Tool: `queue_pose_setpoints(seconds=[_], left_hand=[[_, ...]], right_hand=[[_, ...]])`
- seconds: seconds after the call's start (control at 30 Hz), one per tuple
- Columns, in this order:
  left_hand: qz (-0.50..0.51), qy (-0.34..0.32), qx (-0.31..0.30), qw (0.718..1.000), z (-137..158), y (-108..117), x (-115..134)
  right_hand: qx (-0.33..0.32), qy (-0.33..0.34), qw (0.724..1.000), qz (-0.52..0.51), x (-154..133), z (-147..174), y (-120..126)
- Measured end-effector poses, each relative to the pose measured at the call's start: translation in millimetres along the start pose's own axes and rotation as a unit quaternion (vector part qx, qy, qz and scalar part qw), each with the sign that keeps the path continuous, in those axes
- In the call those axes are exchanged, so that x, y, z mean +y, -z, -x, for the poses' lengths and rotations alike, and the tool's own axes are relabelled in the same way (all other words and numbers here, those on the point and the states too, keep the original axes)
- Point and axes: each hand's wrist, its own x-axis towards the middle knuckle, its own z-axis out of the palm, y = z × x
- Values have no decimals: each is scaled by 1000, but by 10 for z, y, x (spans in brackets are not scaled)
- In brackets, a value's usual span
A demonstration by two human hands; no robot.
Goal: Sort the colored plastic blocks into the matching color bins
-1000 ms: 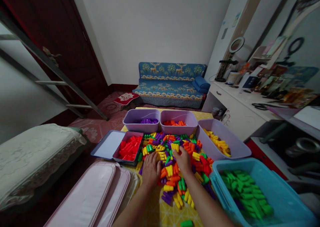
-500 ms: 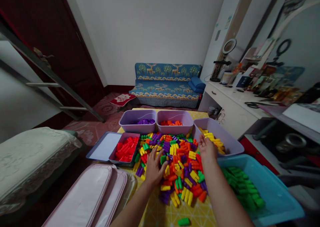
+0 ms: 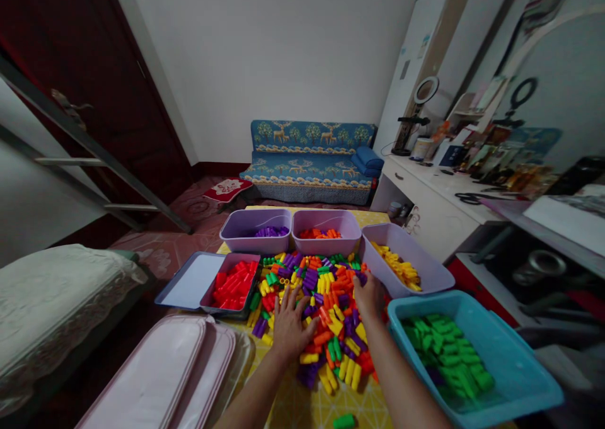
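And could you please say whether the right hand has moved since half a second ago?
Yes: the right hand has moved left, away from the lilac bin of yellow pieces, over the mixed pile.

a table (image 3: pixel 302 410) under yellow patterned cloth, a mixed heap of coloured pieces (image 3: pixel 333 312) across its middle, three lavender bins (image 3: pixel 326 246) round the back, an open-lidded box (image 3: pixel 246 258) at left, one loose green piece (image 3: pixel 344 421) nearest me

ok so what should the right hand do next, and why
Probably pinch a nearby orange piece from the mixed pile and move it to the middle lilac bin: the right hand is at the pile with orange pieces close by, and that bin holds orange ones. Whether it already grips something is unclear.
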Motion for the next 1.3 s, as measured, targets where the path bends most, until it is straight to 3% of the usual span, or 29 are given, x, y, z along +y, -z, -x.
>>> queue_pose_setpoints(seconds=[0.1,0.23,0.33,0.47,0.67,0.73,0.8,0.87,0.93,1.13,1.3], left_hand=[[14,3,3,1000,5,-20,-25],[46,0,3,999,14,-46,-83],[72,1,8,997,23,-70,-118],[97,2,30,995,28,-124,-145],[106,-3,75,992,24,-210,-212],[105,-7,79,991,26,-220,-227],[99,-7,79,992,32,-219,-227],[92,-3,80,993,37,-210,-216],[89,0,83,993,41,-197,-200],[90,0,76,993,38,-151,-169],[91,8,73,993,43,-144,-161]], right_hand=[[-2,8,980,198,32,144,-102],[-15,15,964,264,-17,268,-200],[-50,15,965,255,-147,290,-226],[-116,86,967,211,-408,400,-335],[-209,145,965,67,-613,895,-527],[-178,205,962,5,-534,1033,-438],[-95,262,960,-15,-371,1132,-263],[-5,286,958,19,-147,1215,-48],[36,291,954,62,100,1303,160],[51,307,936,164,686,1560,589],[26,278,942,183,898,1564,672]])
